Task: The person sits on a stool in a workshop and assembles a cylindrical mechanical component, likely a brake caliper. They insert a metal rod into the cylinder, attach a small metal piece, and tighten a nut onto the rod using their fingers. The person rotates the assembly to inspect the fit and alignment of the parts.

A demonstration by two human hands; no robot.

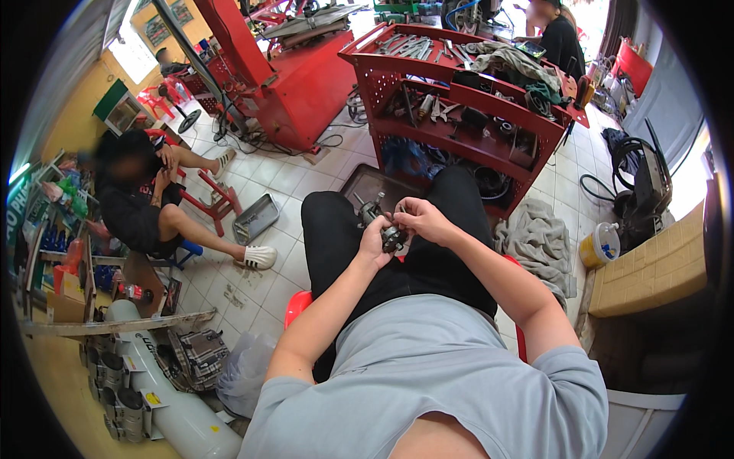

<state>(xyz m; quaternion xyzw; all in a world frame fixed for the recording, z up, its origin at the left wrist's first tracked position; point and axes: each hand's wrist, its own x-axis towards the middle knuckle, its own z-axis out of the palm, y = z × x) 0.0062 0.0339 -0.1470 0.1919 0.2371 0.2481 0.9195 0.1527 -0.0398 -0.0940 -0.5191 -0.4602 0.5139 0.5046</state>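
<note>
Just above my lap, my left hand (375,242) is closed around a dark grey metal engine part (393,240) that looks like a carburetor. It has a round body with short stubs, and one thin stub pokes up past my fingers. My right hand (425,221) is pinched at the top right of this part, fingertips close together. Whatever sits between those fingertips is too small to name. My palm and fingers hide much of the part.
Ahead stands a red tool cart (459,73) with wrenches and rags. A metal tray (375,186) lies before it. A grey cloth (537,243) and a yellow-labelled bucket (599,246) are at right. To the left, a seated person (141,191) is beside a tray of parts (257,219).
</note>
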